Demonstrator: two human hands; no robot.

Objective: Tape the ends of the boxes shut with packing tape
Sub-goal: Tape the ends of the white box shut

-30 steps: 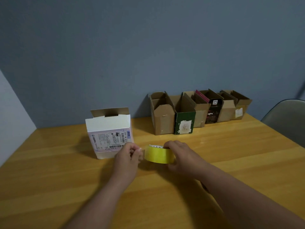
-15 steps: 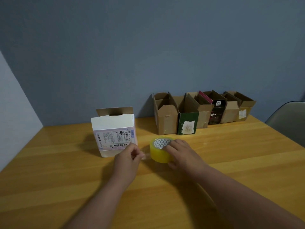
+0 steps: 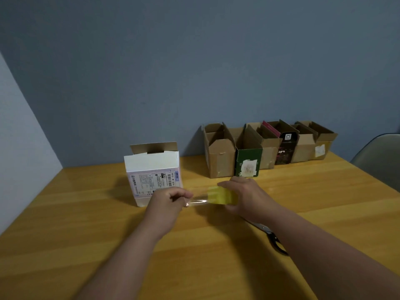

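Stretching across the whole lower view, a yellow wooden table (image 3: 91,245) with pale lengthwise bands, butted against a grey-blue wall (image 3: 194,61) at the back and a lighter wall (image 3: 19,148) at the left. Standing toward the back left, a white box (image 3: 152,169) with a printed label on its near face and its top flap raised. Lined up along the back wall to the right, a row of open boxes (image 3: 268,148): plain brown ones, a green one (image 3: 247,162) at the front, a dark one farther along, all with flaps up. Held above the table near the middle, just in front of the white box, a blurred yellow roll of tape (image 3: 223,197), gripped by the right hand (image 3: 249,197) with fingers curled around it. Pinched between the curled fingers of the left hand (image 3: 168,199), the free end of a clear strip (image 3: 198,201) drawn taut from the roll. Lying on the table under the right forearm, scissors (image 3: 273,237), partly hidden, dark handles pointing toward the near right. Showing past the right table edge, the curved grey back of a chair (image 3: 381,156). Bare wood along the left side, in front of both forearms, and between the row of boxes and the right edge.
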